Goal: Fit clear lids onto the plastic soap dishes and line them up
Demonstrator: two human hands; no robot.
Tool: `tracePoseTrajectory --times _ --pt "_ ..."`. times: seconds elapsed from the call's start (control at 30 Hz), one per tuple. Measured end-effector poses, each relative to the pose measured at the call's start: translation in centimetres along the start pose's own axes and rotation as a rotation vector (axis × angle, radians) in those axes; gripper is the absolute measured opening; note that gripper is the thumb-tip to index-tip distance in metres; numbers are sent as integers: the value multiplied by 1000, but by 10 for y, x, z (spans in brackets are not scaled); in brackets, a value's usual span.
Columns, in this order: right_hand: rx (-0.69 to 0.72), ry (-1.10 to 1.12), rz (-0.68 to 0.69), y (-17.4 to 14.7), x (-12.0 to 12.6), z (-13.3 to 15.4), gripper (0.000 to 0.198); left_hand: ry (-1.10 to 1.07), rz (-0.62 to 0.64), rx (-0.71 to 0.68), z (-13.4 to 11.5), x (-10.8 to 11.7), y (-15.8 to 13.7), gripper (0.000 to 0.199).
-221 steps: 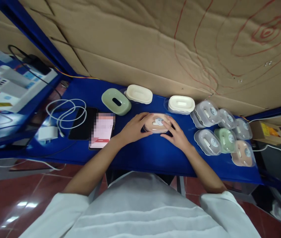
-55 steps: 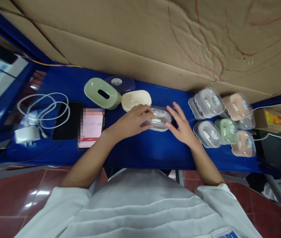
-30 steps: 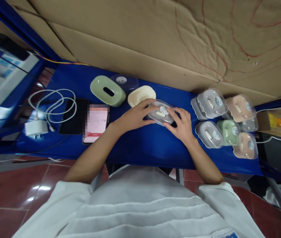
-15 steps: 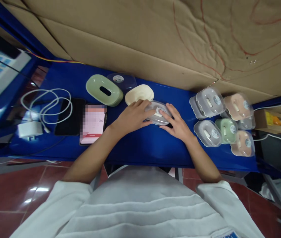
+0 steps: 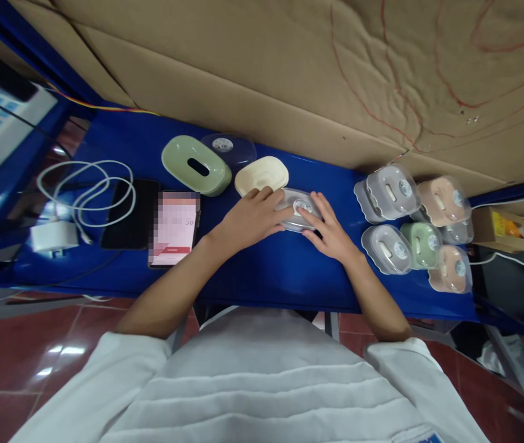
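Over there a lit phone (image 5: 176, 227) lies beside a dark slab (image 5: 141, 231) on the blue desk (image 5: 262, 277), a white charger (image 5: 53, 236) nearby; cardboard (image 5: 197, 67) with red lines stands behind.

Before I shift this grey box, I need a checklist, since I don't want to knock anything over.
1. Both hands touching the grey box: ok; left hand at one end, right hand at the other.
2. Firm grip: cannot tell.
3. Clear lid fully seated: cannot tell; fingers hide part of its edge.
4. Space behind the left hand free: not ok; the cream tub is right there.
5. Gap between right hand and lidded boxes: ok; bare table shows between.
6. Phone clear of left arm: cannot tell; they overlap or nearly meet in view.
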State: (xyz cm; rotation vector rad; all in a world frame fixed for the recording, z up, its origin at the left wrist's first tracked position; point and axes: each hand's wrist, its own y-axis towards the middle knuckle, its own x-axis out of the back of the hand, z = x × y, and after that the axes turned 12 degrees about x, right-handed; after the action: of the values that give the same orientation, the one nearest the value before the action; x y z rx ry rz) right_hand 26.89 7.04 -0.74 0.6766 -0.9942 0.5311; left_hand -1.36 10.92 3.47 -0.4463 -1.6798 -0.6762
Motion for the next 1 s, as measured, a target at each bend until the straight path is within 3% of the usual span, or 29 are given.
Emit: tracePoseTrajectory --times 0.17,0.27,0.37,0.5,0.57,0.63,0.7,0.77,0.87,1.0 --pt "23 -31 -87 -2 5 -7 63 -186 -61 58 8 -10 4 45" --pt "-62 -172 -201 -7 9 -13 59 -226 -122 215 11 -18 3 54" --pt "-172 -271 -286 -7 7 -13 56 -175 -107 316 11 -25 2 57" --pt "-110 -240 -196 0 -4 3 58 -206 -21 164 8 -23 3 42" --pt "-34 -208 -91 5 -10 13 57 -206 -49 139 10 -15 3 38" --pt "21 -183 -1 8 -13 18 55 -151 -167 256 16 -5 1 44" --pt "21 -179 27 8 -12 19 49 -74 -280 458 26 3 -5 46" --pt "-23 -194 3 7 -8 17 40 -24 -294 599 36 6 -11 41" --pt "-53 -189 -32 4 -4 12 34 -28 -254 624 40 2 -13 35" --pt "11 -95 -40 4 -6 13 35 -134 -218 587 18 -9 -4 29"
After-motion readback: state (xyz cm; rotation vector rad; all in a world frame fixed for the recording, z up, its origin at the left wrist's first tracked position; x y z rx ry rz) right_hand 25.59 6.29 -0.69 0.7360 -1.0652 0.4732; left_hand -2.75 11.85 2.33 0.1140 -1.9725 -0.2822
